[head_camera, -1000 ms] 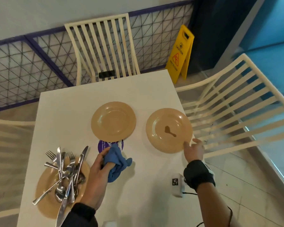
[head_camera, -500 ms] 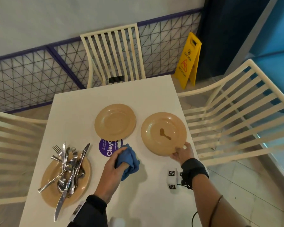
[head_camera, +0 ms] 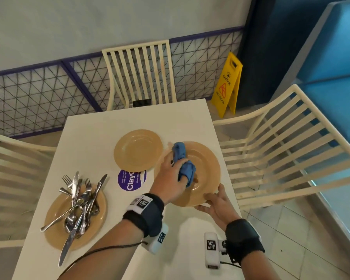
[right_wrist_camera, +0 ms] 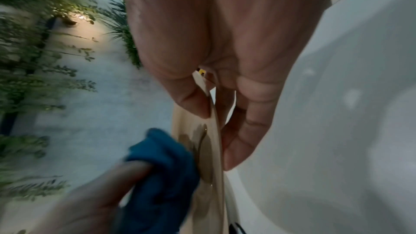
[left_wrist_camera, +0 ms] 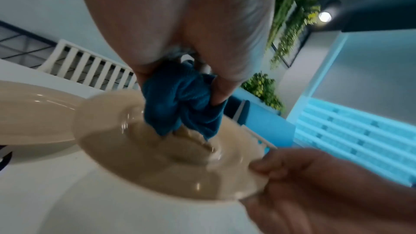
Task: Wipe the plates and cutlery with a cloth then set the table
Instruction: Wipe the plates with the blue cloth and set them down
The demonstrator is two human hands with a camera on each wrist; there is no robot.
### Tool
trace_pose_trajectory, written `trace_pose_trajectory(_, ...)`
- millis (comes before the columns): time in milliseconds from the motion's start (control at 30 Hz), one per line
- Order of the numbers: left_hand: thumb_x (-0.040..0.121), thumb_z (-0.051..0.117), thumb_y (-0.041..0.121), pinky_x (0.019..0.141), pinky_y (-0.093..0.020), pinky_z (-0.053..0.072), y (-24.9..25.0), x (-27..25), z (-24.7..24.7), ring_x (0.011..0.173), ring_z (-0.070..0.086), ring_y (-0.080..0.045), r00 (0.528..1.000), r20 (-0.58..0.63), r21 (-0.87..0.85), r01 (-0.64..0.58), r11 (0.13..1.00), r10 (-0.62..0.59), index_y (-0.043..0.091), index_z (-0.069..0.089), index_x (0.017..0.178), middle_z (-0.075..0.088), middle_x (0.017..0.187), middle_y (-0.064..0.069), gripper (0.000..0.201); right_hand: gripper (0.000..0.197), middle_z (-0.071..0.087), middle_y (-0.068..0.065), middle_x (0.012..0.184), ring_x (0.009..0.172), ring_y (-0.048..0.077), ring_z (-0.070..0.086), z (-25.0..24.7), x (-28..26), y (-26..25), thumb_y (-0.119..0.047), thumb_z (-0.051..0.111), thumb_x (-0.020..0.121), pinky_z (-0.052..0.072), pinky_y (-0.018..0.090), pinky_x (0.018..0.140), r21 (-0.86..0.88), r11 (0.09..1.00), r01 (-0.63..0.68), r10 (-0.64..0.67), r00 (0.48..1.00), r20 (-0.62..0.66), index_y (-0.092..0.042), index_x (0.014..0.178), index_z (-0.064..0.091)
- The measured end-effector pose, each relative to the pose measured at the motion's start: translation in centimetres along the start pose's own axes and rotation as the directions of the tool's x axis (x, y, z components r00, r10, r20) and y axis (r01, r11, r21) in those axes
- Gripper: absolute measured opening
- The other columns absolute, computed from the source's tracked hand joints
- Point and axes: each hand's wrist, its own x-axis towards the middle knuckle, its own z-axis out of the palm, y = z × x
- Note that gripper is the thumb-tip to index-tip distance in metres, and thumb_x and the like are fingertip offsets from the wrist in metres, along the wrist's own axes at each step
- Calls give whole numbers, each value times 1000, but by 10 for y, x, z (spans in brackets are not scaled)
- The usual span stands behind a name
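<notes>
My right hand (head_camera: 214,199) pinches the near rim of a tan plate (head_camera: 206,168) and holds it tilted above the table's right edge, thumb on top and fingers beneath (right_wrist_camera: 236,140). My left hand (head_camera: 170,178) grips a bunched blue cloth (head_camera: 185,166) and presses it onto the plate's middle, over a brown smear (left_wrist_camera: 198,140). A second tan plate (head_camera: 137,150) lies flat at the table's centre. A third tan plate (head_camera: 55,229) at the near left carries a heap of cutlery (head_camera: 79,203): forks, spoons and knives.
The white table (head_camera: 89,138) bears a round purple sticker (head_camera: 129,180). Cream slatted chairs stand at the far side (head_camera: 139,73), the right (head_camera: 281,148) and the left (head_camera: 12,168). A yellow wet-floor sign (head_camera: 227,83) stands on the floor beyond the table's far right corner.
My left hand carried the cloth right from beside the sticker onto the smeared plate. My right hand took hold of that plate's near rim and lifted it off the table.
</notes>
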Motion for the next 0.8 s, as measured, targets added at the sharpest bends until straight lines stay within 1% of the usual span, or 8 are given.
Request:
trace_pose_trajectory(133,100,44,31,125,-46,8,-13,-4,25,154,-2,-31,998,55,402,3,916,-28,29,13,158,-16,167,0,66,51,57,23,131,117,43,60,12,-19,-5,7,51,95,53,63,90,-36,998,45,-41,994,96,-30,130,45)
trace_pose_trajectory(200,102,41,30,125,-44,0,-10,-13,31,154,-9,-30,997,76,357,-22,934,-5,26,7,159,-14,167,-2,67,55,58,21,131,115,42,62,18,-25,-8,8,51,94,54,63,89,-58,995,81,-73,989,129,-32,132,44)
trace_pose_trajectory(333,102,37,35,126,-41,0,4,-52,32,155,-2,-22,964,136,354,-261,898,227,27,17,157,5,168,2,59,64,63,13,128,114,36,64,23,-35,-17,14,45,94,57,58,81,-100,980,173,-158,977,140,-34,136,45)
trace_pose_trajectory(467,96,36,33,123,-50,17,-36,-81,3,154,11,-25,945,105,535,-317,783,310,28,28,152,23,164,3,57,63,65,8,127,112,35,65,21,-48,-25,8,48,96,54,68,82,-160,970,184,-161,976,150,-41,135,48)
trace_pose_trajectory(567,94,41,25,122,-53,18,-64,-69,-23,154,0,-30,971,18,530,-210,822,237,19,27,154,20,165,-5,62,57,65,11,124,110,37,65,28,-59,-22,3,50,97,57,64,78,-247,950,191,-142,969,204,-38,136,50)
trace_pose_trajectory(667,95,43,20,125,-49,6,-28,-46,-24,154,-6,-30,973,-80,412,-166,896,217,15,19,157,5,167,-11,67,54,68,8,122,107,34,67,46,-64,-21,1,52,98,58,61,78,-286,936,204,-132,959,250,-38,135,51)
trace_pose_trajectory(733,101,39,28,125,-44,-3,5,-44,-10,154,-14,-25,964,-62,373,-217,902,258,20,8,159,-8,168,-7,66,56,69,5,124,109,32,68,56,-64,-26,2,51,98,58,60,79,-279,933,227,-153,953,263,-37,138,50)
trace_pose_trajectory(800,102,37,29,126,-44,-3,17,-60,7,154,-15,-21,928,-2,409,-338,847,372,19,8,160,-5,168,-5,65,58,68,7,126,111,33,68,53,-64,-37,6,49,97,57,61,80,-237,941,242,-186,954,235,-32,141,49)
